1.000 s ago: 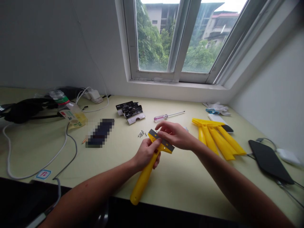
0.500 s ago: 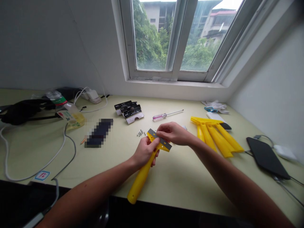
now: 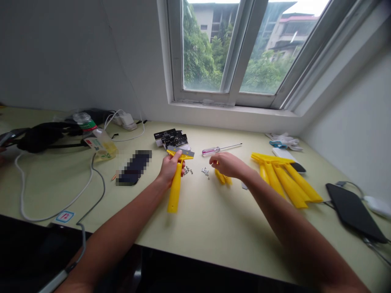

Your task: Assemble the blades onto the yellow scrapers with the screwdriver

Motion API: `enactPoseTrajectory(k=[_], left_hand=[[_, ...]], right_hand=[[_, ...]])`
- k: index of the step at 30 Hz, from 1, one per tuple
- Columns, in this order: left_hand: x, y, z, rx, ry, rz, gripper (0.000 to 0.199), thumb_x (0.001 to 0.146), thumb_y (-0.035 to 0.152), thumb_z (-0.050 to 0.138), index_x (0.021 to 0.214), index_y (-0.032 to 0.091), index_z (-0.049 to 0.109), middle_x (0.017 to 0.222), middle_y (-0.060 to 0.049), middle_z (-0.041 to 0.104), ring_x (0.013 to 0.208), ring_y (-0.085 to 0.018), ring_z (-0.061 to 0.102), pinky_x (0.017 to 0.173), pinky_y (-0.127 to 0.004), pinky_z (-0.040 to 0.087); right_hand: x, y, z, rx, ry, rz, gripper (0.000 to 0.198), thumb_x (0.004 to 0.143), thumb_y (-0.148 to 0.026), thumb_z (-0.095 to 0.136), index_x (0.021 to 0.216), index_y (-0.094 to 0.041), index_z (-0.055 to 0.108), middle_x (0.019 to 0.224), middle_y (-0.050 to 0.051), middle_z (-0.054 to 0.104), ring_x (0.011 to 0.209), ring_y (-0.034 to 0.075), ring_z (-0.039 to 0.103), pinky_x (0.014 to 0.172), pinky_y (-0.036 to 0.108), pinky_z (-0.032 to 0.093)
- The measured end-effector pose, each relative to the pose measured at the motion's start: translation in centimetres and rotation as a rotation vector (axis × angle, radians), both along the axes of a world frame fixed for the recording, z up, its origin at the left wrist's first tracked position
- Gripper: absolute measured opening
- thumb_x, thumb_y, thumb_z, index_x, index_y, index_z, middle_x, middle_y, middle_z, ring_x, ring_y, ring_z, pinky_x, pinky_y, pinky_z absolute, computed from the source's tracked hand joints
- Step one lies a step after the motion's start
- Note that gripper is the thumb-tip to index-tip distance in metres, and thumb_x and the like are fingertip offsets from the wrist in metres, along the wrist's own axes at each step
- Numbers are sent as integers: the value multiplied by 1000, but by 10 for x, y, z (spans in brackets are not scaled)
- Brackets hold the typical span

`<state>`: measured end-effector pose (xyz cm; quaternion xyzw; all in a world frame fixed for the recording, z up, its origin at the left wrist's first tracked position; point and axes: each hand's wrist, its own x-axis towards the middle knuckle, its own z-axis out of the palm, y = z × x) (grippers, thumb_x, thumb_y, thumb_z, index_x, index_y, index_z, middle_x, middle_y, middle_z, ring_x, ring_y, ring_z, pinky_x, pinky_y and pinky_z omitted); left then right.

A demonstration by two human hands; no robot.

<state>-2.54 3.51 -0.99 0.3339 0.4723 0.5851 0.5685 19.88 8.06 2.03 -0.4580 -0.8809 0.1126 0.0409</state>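
Note:
In the head view my left hand [image 3: 168,170] is wrapped round the neck of a yellow scraper [image 3: 175,189], its thumb pressing on the grey blade [image 3: 187,154] that lies across the head. The scraper's handle points toward me. My right hand [image 3: 227,164] hangs over the table with bent fingers slightly apart and nothing visible in them. Just left of its fingertips lies a small pile of metal nuts [image 3: 205,172]. Several small yellow plastic pieces [image 3: 222,178] lie beneath that hand. Silvery screws [image 3: 187,171] sit close by my left fingers, partly hidden.
Behind the hands lie a clear-handled screwdriver [image 3: 211,151] and black printed boxes [image 3: 171,137]. Several yellow scraper handles [image 3: 288,185] rest at the right, near a black phone [image 3: 354,211]. At the left are a bottle [image 3: 102,142], a pixelated dark object [image 3: 134,167] and cables.
My right hand has left the blade and moved over the small yellow pieces near the nuts. The scraper in my left hand has moved left and away from me, its handle now more upright in view.

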Motion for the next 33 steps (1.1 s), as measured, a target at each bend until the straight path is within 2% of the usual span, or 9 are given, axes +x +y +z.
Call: enactPoseTrajectory(k=[5,8,14,19,24,26,29,31,33], left_hand=[[14,-8,-5,-12,23,-86,37,81,50,66,78,17,48,57,2,55,35,-8,47,31,-18,36],[17,-12,-6,-14,31,-120,37,81,50,65,79,17,49,57,2,55,35,-8,47,31,-18,36],[18,-16,-8,16,55,-155,38,81,51,65,79,17,48,58,2,55,36,-8,48,32,-18,37],[22,-19,-5,-6,81,-183,39,83,53,62,79,17,47,57,2,55,35,-9,48,31,-19,36],[24,-23,-3,-2,95,-192,39,84,54,60,79,17,47,57,3,54,34,-8,47,30,-19,35],[24,-24,-3,-14,94,-220,38,84,52,61,80,18,47,57,3,54,34,-9,47,30,-18,35],[27,-27,-4,-38,112,-290,37,83,51,62,80,18,47,56,2,55,33,-9,47,29,-18,35],[29,-28,-4,-57,126,-338,38,83,52,62,79,17,48,55,2,54,33,-9,46,28,-19,34],[30,-29,-4,-76,134,-376,39,81,53,63,78,17,48,55,2,54,32,-9,46,28,-19,34]], right_hand=[[27,-6,2,-38,-119,-178,34,85,-48,53,94,-20,69,92,10,72,77,24,64,60,31,40],[23,-8,-5,-52,-150,-242,36,79,-51,56,89,-19,67,93,12,71,81,27,64,60,32,39],[32,-2,-1,-119,-129,-372,49,86,-58,44,111,-20,61,113,15,67,98,29,63,69,33,42],[44,2,-4,-244,-109,-378,55,80,-44,60,127,-17,52,95,13,70,75,24,65,59,29,42],[51,3,11,-220,34,-305,79,82,-32,59,150,-17,24,98,9,70,81,19,64,67,27,44],[54,1,25,-188,138,-249,68,84,-35,58,145,-18,35,97,7,70,82,17,63,70,26,45],[57,-5,42,-127,359,-105,34,85,-45,58,105,-19,65,87,4,67,76,15,60,69,26,43],[56,-10,46,-55,442,-47,32,84,-50,58,88,-19,67,75,1,61,66,12,54,63,25,39],[54,-13,45,-4,446,-39,33,84,-51,59,87,-20,69,64,-3,52,58,10,44,56,24,33]])
